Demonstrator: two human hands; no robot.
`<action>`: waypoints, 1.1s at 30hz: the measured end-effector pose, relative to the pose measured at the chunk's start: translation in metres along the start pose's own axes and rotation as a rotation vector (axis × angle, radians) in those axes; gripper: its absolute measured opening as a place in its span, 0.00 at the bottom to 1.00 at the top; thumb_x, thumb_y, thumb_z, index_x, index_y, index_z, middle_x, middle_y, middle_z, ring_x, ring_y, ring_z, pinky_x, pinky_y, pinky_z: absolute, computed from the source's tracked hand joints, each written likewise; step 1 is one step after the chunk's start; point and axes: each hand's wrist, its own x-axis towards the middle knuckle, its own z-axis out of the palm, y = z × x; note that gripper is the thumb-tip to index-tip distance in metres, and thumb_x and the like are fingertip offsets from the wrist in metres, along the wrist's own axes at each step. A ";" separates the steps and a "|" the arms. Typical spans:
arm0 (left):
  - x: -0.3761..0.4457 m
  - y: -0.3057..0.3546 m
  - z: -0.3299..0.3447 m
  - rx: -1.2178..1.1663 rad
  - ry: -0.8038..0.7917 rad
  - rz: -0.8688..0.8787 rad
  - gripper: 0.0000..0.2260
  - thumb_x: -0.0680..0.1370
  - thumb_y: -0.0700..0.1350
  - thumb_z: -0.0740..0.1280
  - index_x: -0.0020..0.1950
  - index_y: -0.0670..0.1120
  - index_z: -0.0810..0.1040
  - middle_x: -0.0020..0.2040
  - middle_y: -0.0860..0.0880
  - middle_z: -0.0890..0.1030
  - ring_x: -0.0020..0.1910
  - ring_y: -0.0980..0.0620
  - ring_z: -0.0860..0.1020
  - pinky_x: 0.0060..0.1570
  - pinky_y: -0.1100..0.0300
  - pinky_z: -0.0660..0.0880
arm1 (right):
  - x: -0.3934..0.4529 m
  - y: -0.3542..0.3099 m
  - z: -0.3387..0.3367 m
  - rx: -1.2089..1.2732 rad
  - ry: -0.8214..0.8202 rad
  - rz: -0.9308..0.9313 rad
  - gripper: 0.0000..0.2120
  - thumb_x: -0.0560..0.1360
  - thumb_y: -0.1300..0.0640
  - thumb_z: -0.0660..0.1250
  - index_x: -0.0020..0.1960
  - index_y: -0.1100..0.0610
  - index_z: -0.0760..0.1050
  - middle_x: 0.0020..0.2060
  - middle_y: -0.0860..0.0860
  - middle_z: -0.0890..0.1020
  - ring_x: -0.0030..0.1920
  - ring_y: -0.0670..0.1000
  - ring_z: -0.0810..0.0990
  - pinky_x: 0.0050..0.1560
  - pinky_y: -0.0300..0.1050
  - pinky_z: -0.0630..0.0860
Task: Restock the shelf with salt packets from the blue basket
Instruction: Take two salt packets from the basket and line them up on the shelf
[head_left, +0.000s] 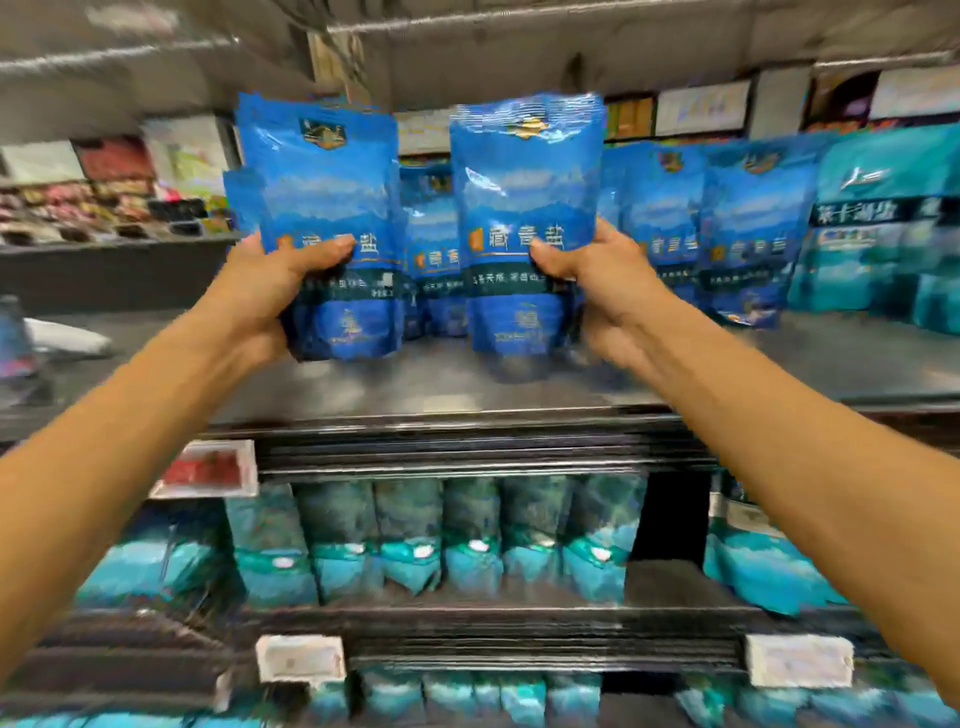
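Observation:
I hold two groups of blue salt packets upright over the dark top shelf (467, 384). My left hand (260, 291) grips the lower left side of a stack of salt packets (327, 197), thumb across the front. My right hand (597, 280) grips the lower right side of another blue salt packet (524, 192), its bottom near the shelf surface. Between and behind them stands one more blue packet (431, 249). More of the same blue packets (727, 228) stand in a row to the right. The blue basket is out of view.
Teal salt bags (883, 223) stand at the shelf's far right. Lower shelves hold rows of teal bags (441, 540) with price tags (208, 467) on the rails. An aisle with other goods (104, 192) lies to the left. The frame is motion-blurred.

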 end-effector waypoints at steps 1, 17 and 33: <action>0.008 -0.004 -0.010 0.008 0.018 -0.006 0.19 0.78 0.37 0.69 0.69 0.42 0.77 0.56 0.48 0.85 0.46 0.53 0.86 0.40 0.56 0.83 | 0.010 0.007 0.010 0.008 0.000 0.008 0.19 0.77 0.72 0.66 0.66 0.62 0.74 0.50 0.56 0.84 0.45 0.53 0.84 0.49 0.54 0.83; 0.057 -0.051 -0.108 0.463 -0.023 -0.056 0.20 0.71 0.35 0.77 0.63 0.41 0.82 0.57 0.48 0.85 0.48 0.57 0.85 0.51 0.64 0.80 | 0.076 0.077 0.078 -0.626 -0.256 0.039 0.20 0.73 0.61 0.76 0.63 0.58 0.77 0.56 0.54 0.86 0.56 0.53 0.84 0.53 0.51 0.81; 0.058 -0.042 -0.119 0.809 -0.112 -0.047 0.29 0.58 0.51 0.81 0.59 0.49 0.83 0.43 0.50 0.87 0.38 0.53 0.83 0.38 0.62 0.81 | 0.083 0.091 0.082 -0.743 -0.168 0.056 0.21 0.74 0.59 0.76 0.65 0.58 0.76 0.57 0.57 0.83 0.57 0.58 0.83 0.53 0.59 0.83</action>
